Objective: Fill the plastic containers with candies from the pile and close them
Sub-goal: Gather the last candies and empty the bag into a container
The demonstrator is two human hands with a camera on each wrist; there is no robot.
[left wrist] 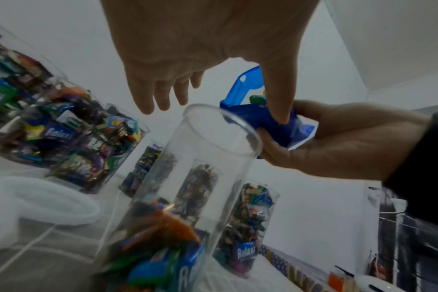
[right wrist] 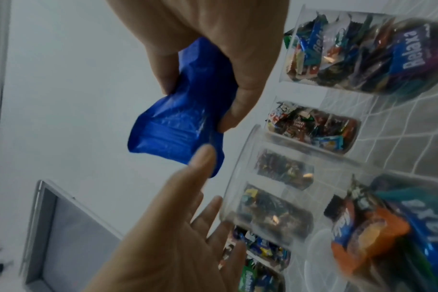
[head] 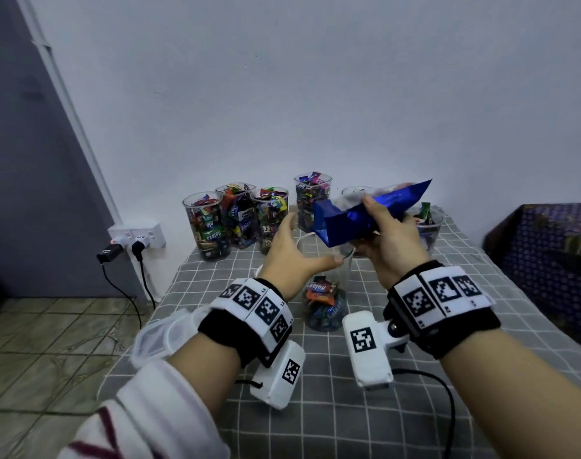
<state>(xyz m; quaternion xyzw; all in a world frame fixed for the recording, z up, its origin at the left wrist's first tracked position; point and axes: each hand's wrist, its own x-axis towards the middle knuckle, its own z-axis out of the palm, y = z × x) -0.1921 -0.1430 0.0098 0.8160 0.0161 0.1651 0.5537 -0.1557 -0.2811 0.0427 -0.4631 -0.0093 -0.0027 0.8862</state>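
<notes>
The head view takes in the checked tablecloth (head: 415, 409) and, at its far edge by the wall, a row of clear filled containers (head: 236, 220) packed with wrapped candies and still without lids. Nearer than that row stands the container in hand (head: 325, 293), tall and only bottom-filled with candies (head: 322, 289). Just above its rim the right hand (head: 391, 246) grips a crumpled blue bag (head: 358, 220), mouth tipped toward the opening, while the left hand (head: 292, 256) hovers beside the rim with fingers spread and relaxed, thumb near the bag, holding nothing. This reads as the filling step: the next move likely calls for steadying the container and tipping or shaking the bag so candies drop inside rather than onto the cloth. The left wrist view adds what the head view hides: the container's open rim (left wrist: 223, 126) and a white lid (left wrist: 50, 205) lying on the table beside it. The right wrist view shows the right fingers (right wrist: 240, 96) curled round the bag's middle.
</notes>
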